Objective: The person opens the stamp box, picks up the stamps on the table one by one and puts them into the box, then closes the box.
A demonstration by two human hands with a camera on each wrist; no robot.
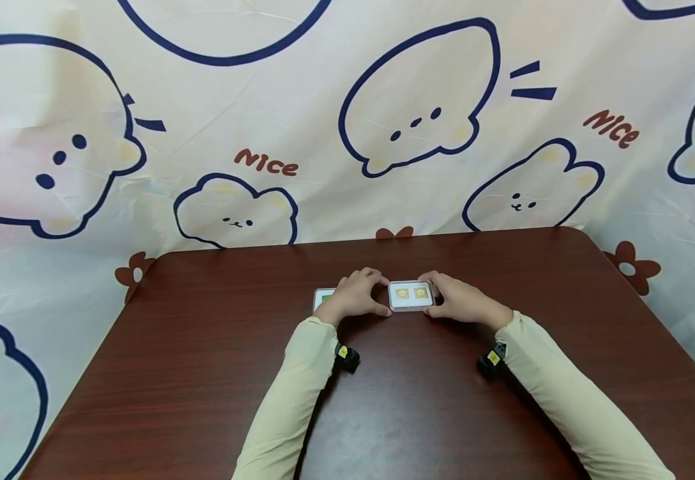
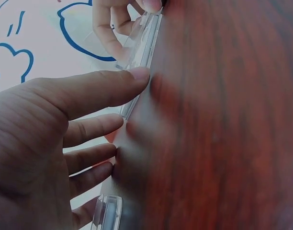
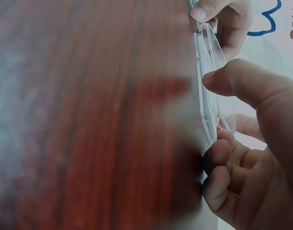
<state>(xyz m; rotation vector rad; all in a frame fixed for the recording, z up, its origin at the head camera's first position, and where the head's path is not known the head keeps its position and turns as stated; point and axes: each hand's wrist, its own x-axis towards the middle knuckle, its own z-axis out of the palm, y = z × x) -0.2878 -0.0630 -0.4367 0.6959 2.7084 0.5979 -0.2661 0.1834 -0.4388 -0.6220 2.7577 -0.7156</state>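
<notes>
A clear plastic case (image 1: 410, 303) with two round gold-coloured pieces on a white insert lies on the table. Its transparent lid (image 3: 218, 55) stands slightly raised from the base in the right wrist view. My left hand (image 1: 356, 295) holds the case's left end, the thumb at the near edge and a finger by the end. At the right end my right hand (image 1: 464, 300) grips it between the thumb in front and fingers behind. A second clear case (image 1: 321, 295) with some green in it lies left of the first, partly hidden by my left hand.
The dark brown wooden table (image 1: 203, 373) has its far edge a little beyond the hands. A white cloth (image 1: 317, 120) printed with blue outlined cartoon figures hangs behind and along the sides.
</notes>
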